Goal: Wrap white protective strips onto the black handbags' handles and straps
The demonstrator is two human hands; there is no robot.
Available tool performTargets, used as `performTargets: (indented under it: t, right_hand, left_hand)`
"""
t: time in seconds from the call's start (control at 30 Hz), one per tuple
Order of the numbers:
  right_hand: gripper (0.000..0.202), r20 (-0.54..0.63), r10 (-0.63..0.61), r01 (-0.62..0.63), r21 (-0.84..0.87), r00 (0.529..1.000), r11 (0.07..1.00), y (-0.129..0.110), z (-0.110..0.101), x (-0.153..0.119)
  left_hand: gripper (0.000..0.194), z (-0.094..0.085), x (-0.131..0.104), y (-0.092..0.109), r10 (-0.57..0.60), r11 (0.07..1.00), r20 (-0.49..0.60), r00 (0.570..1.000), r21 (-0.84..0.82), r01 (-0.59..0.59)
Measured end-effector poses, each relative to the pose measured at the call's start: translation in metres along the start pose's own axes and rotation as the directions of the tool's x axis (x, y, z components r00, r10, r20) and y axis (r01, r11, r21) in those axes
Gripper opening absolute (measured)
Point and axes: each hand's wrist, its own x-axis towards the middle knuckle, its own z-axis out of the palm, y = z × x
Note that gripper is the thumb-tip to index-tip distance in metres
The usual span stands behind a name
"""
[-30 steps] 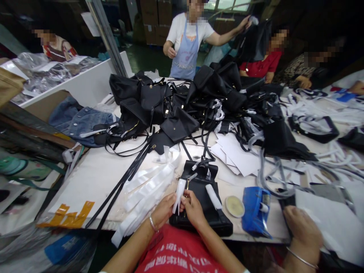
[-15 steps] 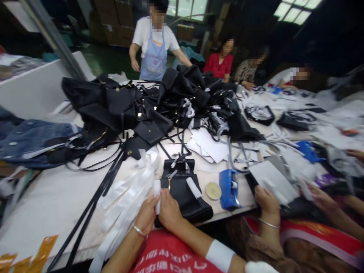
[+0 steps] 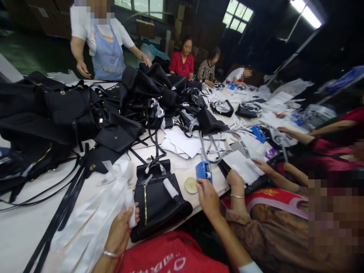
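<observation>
Gripping white wrap (image 3: 131, 208), clamped in left hand (image 3: 123, 226), at nine o'clock edge of black backpack (image 3: 160, 204). Holding right hand (image 3: 209, 197) at blue tape dispenser (image 3: 202, 170), toward backpack's two o'clock; cannot tell fingertips together from apart. Between dispenser and backpack, noted round yellowish tub (image 3: 190, 185). Toward eleven, heaped black bags (image 3: 118, 132).

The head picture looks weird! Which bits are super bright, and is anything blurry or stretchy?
Head view: the lamp at top right glares white against near-black surroundings, and the window looks bright too; head view: the black backpack is fairly clear, while the far right edge looks softer and a bit stretched.
</observation>
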Motion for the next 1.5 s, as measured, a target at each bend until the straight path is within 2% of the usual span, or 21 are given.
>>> performTargets:
  t: [0.03, 0.1, 0.13, 0.2, 0.27, 0.4, 0.57, 0.7, 0.9, 1.0, 1.07, 1.23, 1.3, 1.33, 1.37, 1.43, 1.5]
  right_hand:
    - [0.029, -0.058, 0.160, -0.162, -0.038, 0.985, 0.986, 0.032, -0.007, 0.006]
    - [0.030, -0.035, 0.418, -0.419, -0.044, 0.908, 0.907, 0.088, -0.015, 0.013]
    - [0.030, -0.009, 0.460, -0.460, -0.035, 0.888, 0.887, 0.110, -0.015, 0.015]
    - [0.032, 0.058, 0.508, -0.509, -0.002, 0.859, 0.861, 0.139, -0.010, 0.014]
    - [0.036, 0.105, 0.515, -0.521, 0.043, 0.851, 0.852, 0.151, 0.000, 0.013]
    - [0.039, 0.127, 0.525, -0.540, 0.151, 0.841, 0.828, 0.152, 0.016, 0.009]
    - [0.039, 0.095, 0.556, -0.559, 0.263, 0.826, 0.786, 0.154, 0.007, 0.002]
    - [0.037, 0.141, 0.593, -0.601, 0.342, 0.793, 0.722, 0.152, -0.001, -0.015]
    - [0.034, 0.269, 0.662, -0.708, 0.386, 0.700, 0.592, 0.147, 0.016, -0.036]
    - [0.028, 0.273, 0.690, -0.739, 0.334, 0.670, 0.585, 0.144, 0.017, -0.033]
    - [0.025, 0.254, 0.696, -0.740, 0.270, 0.672, 0.616, 0.141, 0.011, -0.030]
    - [0.019, 0.247, 0.619, -0.642, 0.012, 0.745, 0.767, 0.134, -0.009, -0.042]
    - [0.022, 0.239, 0.542, -0.501, -0.213, 0.806, 0.839, 0.129, -0.011, -0.041]
    - [0.024, 0.226, 0.480, -0.428, -0.243, 0.848, 0.871, 0.122, -0.010, -0.036]
    - [0.028, 0.222, 0.398, -0.352, -0.220, 0.890, 0.910, 0.109, -0.009, -0.030]
    - [0.035, 0.250, 0.230, -0.225, -0.048, 0.941, 0.973, 0.067, -0.003, -0.015]
    - [0.038, 0.340, 0.084, -0.149, 0.170, 0.937, 0.974, 0.007, 0.007, -0.002]
  left_hand:
    - [0.041, 0.002, -0.001, -0.001, -0.002, 1.000, 0.012, 1.000, 0.012, 0.002]
    - [0.041, 0.005, -0.001, -0.001, -0.007, 0.999, 0.026, 1.000, 0.043, 0.006]
    - [0.042, 0.007, -0.002, -0.001, -0.009, 0.998, 0.027, 1.000, 0.060, 0.007]
    - [0.043, 0.009, -0.002, 0.000, -0.009, 0.996, 0.026, 1.000, 0.087, 0.007]
    - [0.045, 0.010, -0.003, 0.001, -0.008, 0.995, 0.027, 1.000, 0.097, 0.005]
    - [0.047, 0.009, -0.005, 0.000, -0.004, 0.995, 0.020, 1.000, 0.102, 0.001]
    - [0.048, 0.009, -0.007, -0.001, 0.010, 0.994, 0.010, 1.000, 0.108, -0.011]
    - [0.049, 0.012, -0.009, -0.001, 0.020, 0.992, -0.002, 1.000, 0.126, -0.020]
    - [0.049, 0.010, -0.006, -0.003, 0.028, 0.988, -0.003, 1.000, 0.153, -0.027]
    - [0.050, 0.009, -0.004, -0.002, 0.028, 0.986, -0.001, 1.000, 0.162, -0.027]
    - [0.049, 0.009, -0.004, -0.001, 0.029, 0.987, 0.002, 1.000, 0.157, -0.029]
    - [0.040, 0.009, -0.010, 0.000, 0.049, 0.996, 0.017, 0.999, 0.078, -0.050]
    - [0.038, 0.008, -0.009, 0.001, 0.058, 0.997, 0.028, 0.998, 0.054, -0.060]
    - [0.037, 0.007, -0.008, 0.001, 0.070, 0.996, 0.021, 0.997, 0.049, -0.071]
    - [0.036, 0.006, -0.006, 0.000, 0.082, 0.996, 0.009, 0.997, 0.046, -0.082]
    - [0.036, 0.005, -0.004, -0.001, 0.099, 0.994, -0.007, 0.995, 0.049, -0.098]
    - [0.036, 0.003, -0.003, -0.004, 0.106, 0.992, -0.007, 0.994, 0.068, -0.105]
